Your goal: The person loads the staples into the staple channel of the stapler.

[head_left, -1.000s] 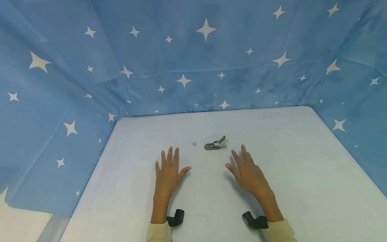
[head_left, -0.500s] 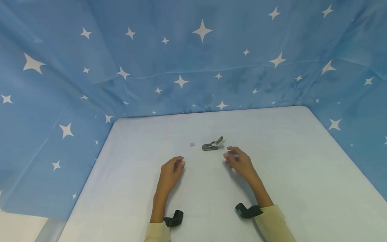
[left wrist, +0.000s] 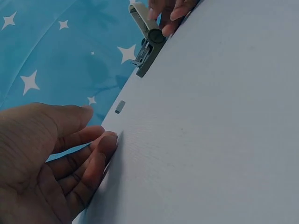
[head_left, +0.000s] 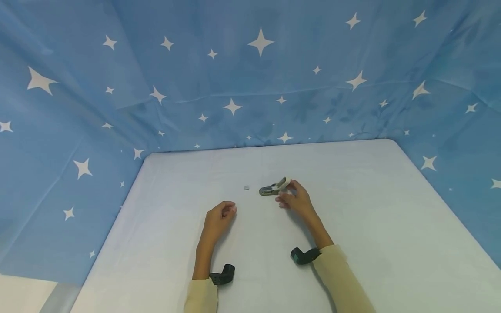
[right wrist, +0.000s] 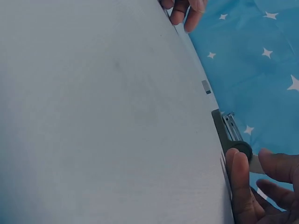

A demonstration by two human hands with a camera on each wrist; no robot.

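Note:
A small dark green and cream stapler [head_left: 269,190] lies on the white table, its top arm raised and its metal staple channel showing. My right hand [head_left: 299,202] is at its hinged end. In the right wrist view, the fingertips [right wrist: 239,163] are against the round hinge of the stapler [right wrist: 224,133] and the thumb is at the raised arm. Just left of the stapler lies a short grey strip of staples [head_left: 246,188]. Nearer the table's front, my left hand [head_left: 217,221] hovers with loosely curled fingers and holds nothing; the strip is beyond its fingertips.
The table [head_left: 176,174] is covered in white cloth. A blue curtain [head_left: 188,78] with white stars stands along its back and sides. Each wrist wears a black camera mount, one on the left [head_left: 224,274] and another on the right [head_left: 305,256].
My right hand has moved forward and left to the stapler and taken hold of its raised end. The left hand's spread fingers have curled loosely. The stapler and staples stay put.

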